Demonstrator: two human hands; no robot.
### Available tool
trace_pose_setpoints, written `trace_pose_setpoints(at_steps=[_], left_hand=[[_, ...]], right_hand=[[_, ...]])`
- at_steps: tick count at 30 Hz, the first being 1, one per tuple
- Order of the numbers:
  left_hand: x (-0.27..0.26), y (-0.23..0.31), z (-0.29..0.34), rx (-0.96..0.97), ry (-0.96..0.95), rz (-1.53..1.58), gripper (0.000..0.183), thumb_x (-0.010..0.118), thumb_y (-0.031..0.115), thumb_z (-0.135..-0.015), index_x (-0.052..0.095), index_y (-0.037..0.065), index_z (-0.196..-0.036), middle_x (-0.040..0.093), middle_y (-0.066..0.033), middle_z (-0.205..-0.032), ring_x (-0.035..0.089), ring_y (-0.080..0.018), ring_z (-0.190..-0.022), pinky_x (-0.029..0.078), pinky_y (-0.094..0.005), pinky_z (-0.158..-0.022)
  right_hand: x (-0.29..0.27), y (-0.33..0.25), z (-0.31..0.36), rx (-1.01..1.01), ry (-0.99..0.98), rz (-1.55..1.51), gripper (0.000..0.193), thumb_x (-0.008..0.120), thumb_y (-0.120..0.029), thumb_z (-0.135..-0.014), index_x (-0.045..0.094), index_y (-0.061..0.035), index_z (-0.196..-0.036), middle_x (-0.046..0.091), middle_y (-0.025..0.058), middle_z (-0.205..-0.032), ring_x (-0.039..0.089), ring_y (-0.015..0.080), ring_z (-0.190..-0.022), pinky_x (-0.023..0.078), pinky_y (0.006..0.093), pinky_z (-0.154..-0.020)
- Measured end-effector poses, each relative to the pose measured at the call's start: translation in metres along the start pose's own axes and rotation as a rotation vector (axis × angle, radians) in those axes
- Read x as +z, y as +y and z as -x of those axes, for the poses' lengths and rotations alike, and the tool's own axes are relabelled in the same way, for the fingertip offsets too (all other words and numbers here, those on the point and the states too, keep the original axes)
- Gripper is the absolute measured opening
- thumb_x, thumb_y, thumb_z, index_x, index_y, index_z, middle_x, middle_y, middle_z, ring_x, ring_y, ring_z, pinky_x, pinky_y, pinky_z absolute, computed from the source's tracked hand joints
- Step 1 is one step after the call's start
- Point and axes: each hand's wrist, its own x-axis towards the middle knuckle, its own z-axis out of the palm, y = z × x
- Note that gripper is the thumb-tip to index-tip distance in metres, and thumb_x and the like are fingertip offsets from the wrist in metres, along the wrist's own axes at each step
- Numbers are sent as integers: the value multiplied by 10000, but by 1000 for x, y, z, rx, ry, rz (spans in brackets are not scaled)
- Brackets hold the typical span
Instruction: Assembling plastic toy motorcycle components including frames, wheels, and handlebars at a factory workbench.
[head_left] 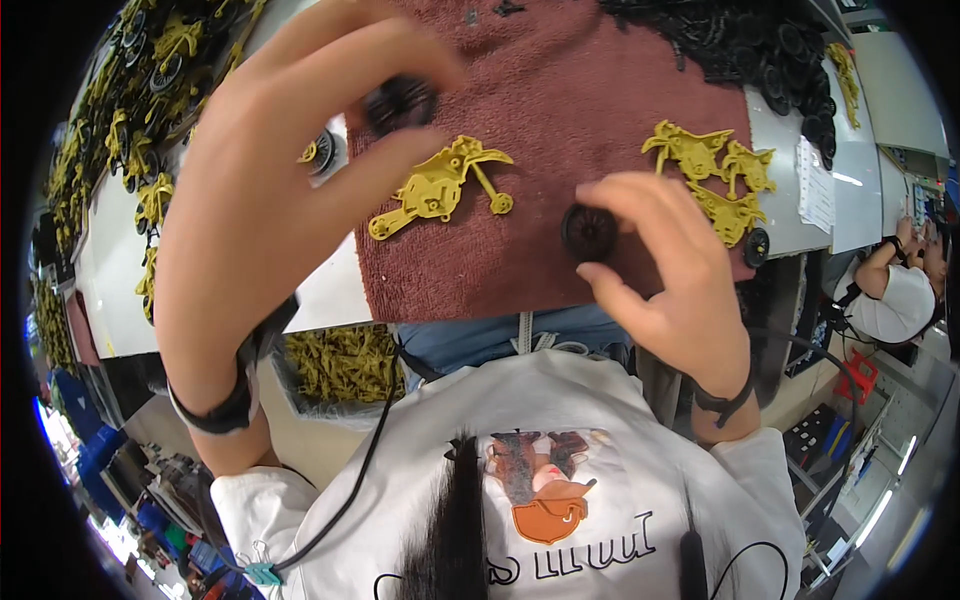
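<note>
My left hand (262, 150), smeared a little by motion, is raised over the left edge of the cloth. Between its thumb and fingers is a black spoked toy wheel (402, 106), partly hidden. Close to the cloth's front edge, my right hand (678, 262) grips another black spoked wheel (588, 234) by its rim with thumb and fingertips. Below my left thumb, a yellow plastic toy motorbike body (440, 190) lies on the reddish-brown cloth (530, 90), with no wheels on it. Several more yellow motorbike bodies (690, 150) lie right of my right hand.
A heap of loose black wheels (750, 40) covers the back right corner. Yellow motorbikes with black wheels (150, 60) are piled at the left. A bin of yellow parts (345, 365) stands below the table edge. Another person (895, 290) works at the far right.
</note>
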Motion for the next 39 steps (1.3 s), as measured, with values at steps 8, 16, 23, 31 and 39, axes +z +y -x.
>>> trace_pose_setpoints(at_steps=[8,16,23,31,39], left_hand=[[20,10,89,-343,231,73,381,755,-23,-669,632,-1,-1029,634,-111,-1051,601,-217,-892,484,-303,-728],[39,2,100,-328,285,100,414,766,-39,-659,633,-10,-1049,621,-106,-1070,575,-203,-912,470,-309,-795],[57,2,97,-317,207,-2,417,771,-13,-671,643,17,-1066,629,-109,-1087,614,-247,-975,484,-333,-832],[61,8,100,-313,301,12,399,779,-8,-669,658,15,-1049,633,-108,-1080,625,-258,-990,496,-340,-840],[69,14,93,-336,233,-55,361,764,39,-683,641,38,-1022,610,-108,-1047,601,-297,-953,494,-376,-795]], right_hand=[[43,-10,-38,-181,24,30,355,724,-46,-685,563,-17,-1001,553,100,-945,561,284,-893,481,367,-765],[48,-11,-32,-116,-18,164,313,757,-75,-660,578,-23,-912,522,87,-894,540,267,-855,479,352,-737],[47,-13,-32,-108,-9,170,355,764,-70,-659,594,-22,-967,520,98,-939,539,275,-900,469,358,-781],[50,-10,-31,-102,6,167,356,763,-64,-656,589,-15,-963,514,102,-932,535,278,-894,463,362,-778],[46,-12,-31,-115,39,184,338,765,-84,-642,564,-34,-908,493,100,-906,522,277,-870,459,363,-755]])
